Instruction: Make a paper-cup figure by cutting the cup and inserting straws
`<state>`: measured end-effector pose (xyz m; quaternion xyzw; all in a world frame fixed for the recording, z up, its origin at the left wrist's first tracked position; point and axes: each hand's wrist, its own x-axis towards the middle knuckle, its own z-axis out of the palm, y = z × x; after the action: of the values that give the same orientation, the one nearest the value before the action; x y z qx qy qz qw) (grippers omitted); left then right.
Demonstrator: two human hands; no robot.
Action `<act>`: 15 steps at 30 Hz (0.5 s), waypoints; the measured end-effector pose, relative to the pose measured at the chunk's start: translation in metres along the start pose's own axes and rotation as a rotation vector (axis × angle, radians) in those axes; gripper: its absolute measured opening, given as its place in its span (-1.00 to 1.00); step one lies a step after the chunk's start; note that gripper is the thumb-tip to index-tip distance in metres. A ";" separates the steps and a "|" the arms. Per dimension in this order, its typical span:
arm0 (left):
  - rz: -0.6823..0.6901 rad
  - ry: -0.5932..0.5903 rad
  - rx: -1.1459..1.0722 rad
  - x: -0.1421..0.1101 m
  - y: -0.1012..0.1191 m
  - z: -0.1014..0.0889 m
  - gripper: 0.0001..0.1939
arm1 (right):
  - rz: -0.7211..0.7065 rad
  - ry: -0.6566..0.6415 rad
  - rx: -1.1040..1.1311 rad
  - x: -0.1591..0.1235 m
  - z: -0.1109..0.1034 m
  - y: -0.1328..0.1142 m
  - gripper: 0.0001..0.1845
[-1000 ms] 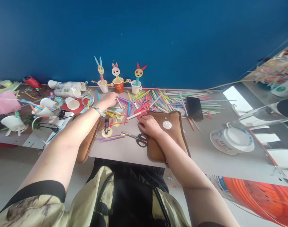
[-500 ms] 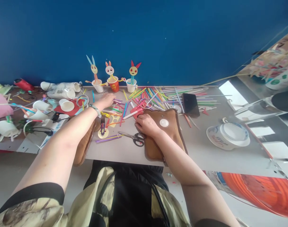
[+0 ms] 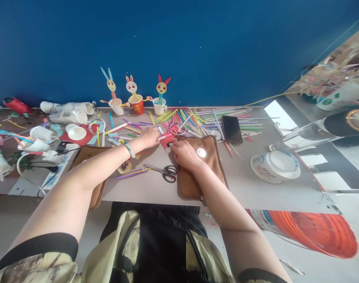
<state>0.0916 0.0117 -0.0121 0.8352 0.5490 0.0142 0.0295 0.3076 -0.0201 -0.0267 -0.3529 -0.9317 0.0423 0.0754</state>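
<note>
At the far-left corner of the table [image 3: 123,194], a red can [image 3: 17,105] lies on its side, with loose white cups [image 3: 43,133] nearer you. The power strip [image 3: 59,165] runs toward the near edge, beside the left brown pad [image 3: 96,198], which lies partly under your left forearm.

Along the far edge stand three figures, each upright in a cup: one with blue ears [image 3: 111,88], one with a white head [image 3: 132,87], one with red ears [image 3: 161,88]. All have heads, ears and a stem in place, so they look assembled. Toward the near edge, a yellow disc [image 3: 124,168] lies flat, with no stem or cup to be seen on it; that part looks undone.

Your left hand [image 3: 151,135] reaches over the middle, its fingertips at a marker [image 3: 161,137] by the red card [image 3: 167,140]; you can't tell from here whether they pinch it. Your right hand [image 3: 185,154] has bent fingers at the card's near side and rests against the right brown pad [image 3: 191,188]; its grip is hidden.

The scissors [image 3: 169,173] lie unused between card and near edge. Loose straws [image 3: 197,122] spread along the far edge, unassembled, up to the phone [image 3: 232,129]. A bowl [image 3: 276,167] sits toward the right end.
</note>
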 end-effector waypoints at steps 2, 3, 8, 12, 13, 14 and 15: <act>-0.063 0.013 0.009 0.002 -0.007 0.000 -0.77 | 0.020 -0.013 -0.008 -0.002 -0.005 0.005 -0.75; -0.097 0.020 0.014 0.004 -0.012 -0.001 -0.76 | 0.029 -0.019 -0.011 -0.003 -0.007 0.008 -0.76; -0.127 0.062 -0.002 0.010 -0.019 -0.005 -0.68 | 0.087 -0.029 -0.034 -0.008 -0.017 0.019 -0.78; 0.076 0.028 -0.084 0.015 -0.002 0.003 -0.72 | 0.141 -0.032 -0.060 -0.009 -0.018 0.020 -0.76; 0.113 0.016 -0.100 0.016 0.003 0.005 -0.73 | 0.145 -0.034 -0.061 -0.008 -0.017 0.019 -0.76; 0.136 0.010 -0.113 0.018 0.006 0.007 -0.74 | 0.144 -0.036 -0.060 -0.008 -0.016 0.019 -0.76; 0.145 0.009 -0.124 0.019 0.009 0.009 -0.74 | 0.142 -0.037 -0.059 -0.007 -0.015 0.018 -0.76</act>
<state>0.1077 0.0258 -0.0204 0.8693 0.4852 0.0540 0.0775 0.3271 -0.0111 -0.0150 -0.4193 -0.9064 0.0265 0.0446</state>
